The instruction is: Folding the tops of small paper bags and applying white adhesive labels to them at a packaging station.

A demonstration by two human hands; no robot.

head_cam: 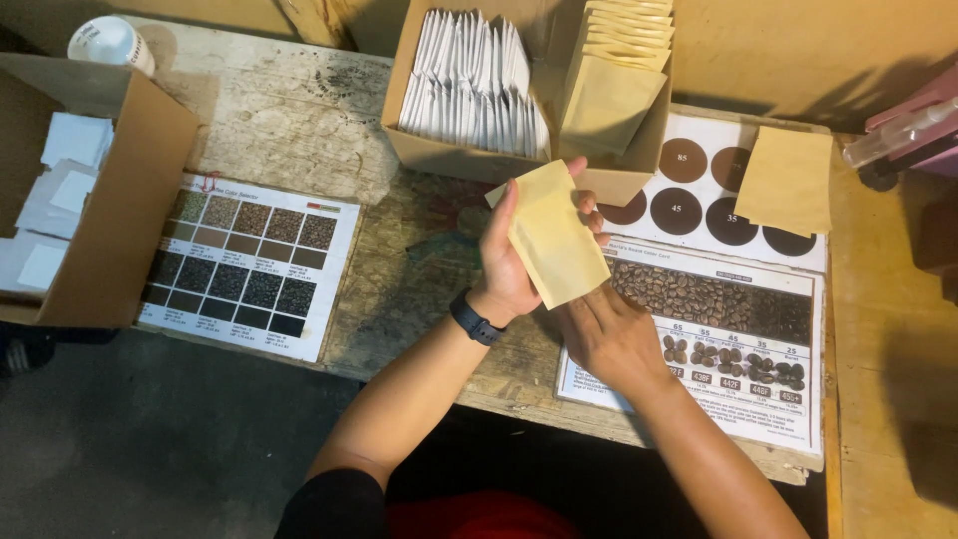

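I have the tan paper pouch (554,245) lifted above the surface (299,120), just in front of the cardboard box (449,155) of white sachets (469,85) and spare tan pouches (614,75). My left hand (509,269) grips its edge, fingers closed around it, probably to steady it upright. My right hand (609,334) sits beneath the lower end; the pouch hides its fingers, so I cannot tell their state. Colour charts of coffee beans (249,265) lie flat below. A second box (100,210) is cut off at left.

Pouch (555,243) before sachet box (469,155)
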